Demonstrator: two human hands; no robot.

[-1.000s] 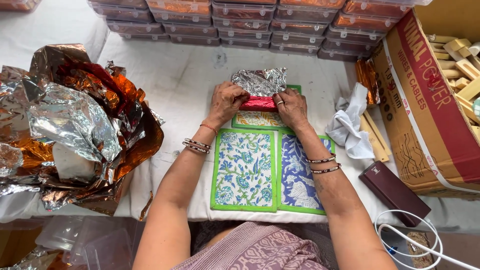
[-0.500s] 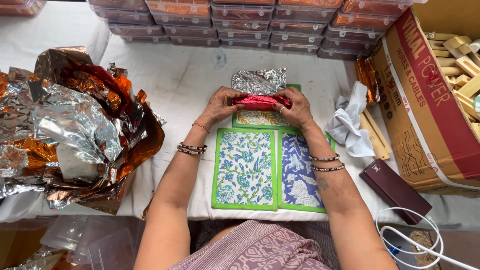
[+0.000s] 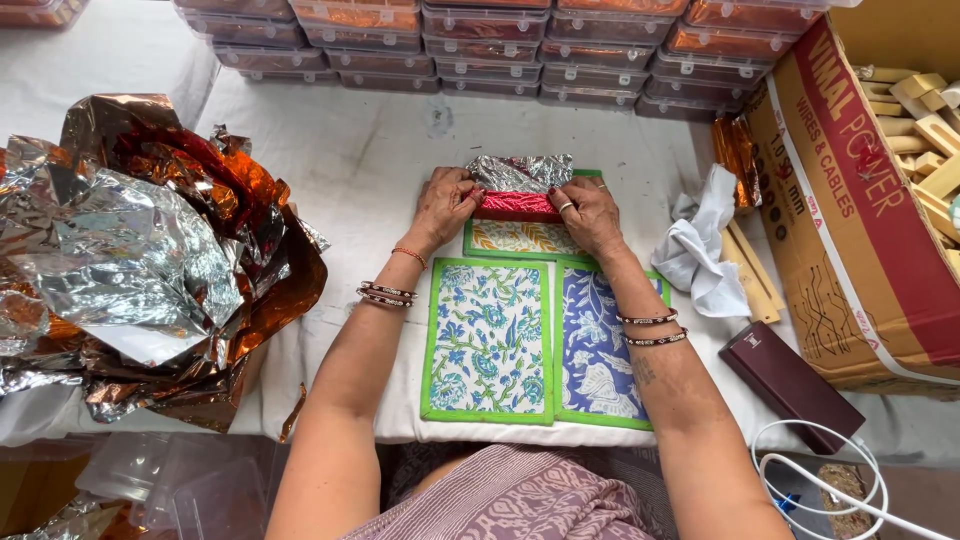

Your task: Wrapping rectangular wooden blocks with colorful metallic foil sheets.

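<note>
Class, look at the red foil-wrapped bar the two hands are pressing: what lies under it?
Under the red foil-wrapped bar lies crinkled silver foil, showing behind it, on a green-edged floral mat. Left hand and right hand cover its ends; the contents are hidden.

The red foil-wrapped bar (image 3: 517, 206) is a long, narrow packet of shiny, crinkled red foil, lying flat and crosswise on the orange-patterned mat (image 3: 515, 238) at the far edge of the cloth. Its two ends are hidden under fingers, so only the middle stretch shows. A crumpled silver foil sheet (image 3: 520, 171) rises from its far long edge, touching the bar along that edge, its top edge ragged and its surface heavily creased.
</note>
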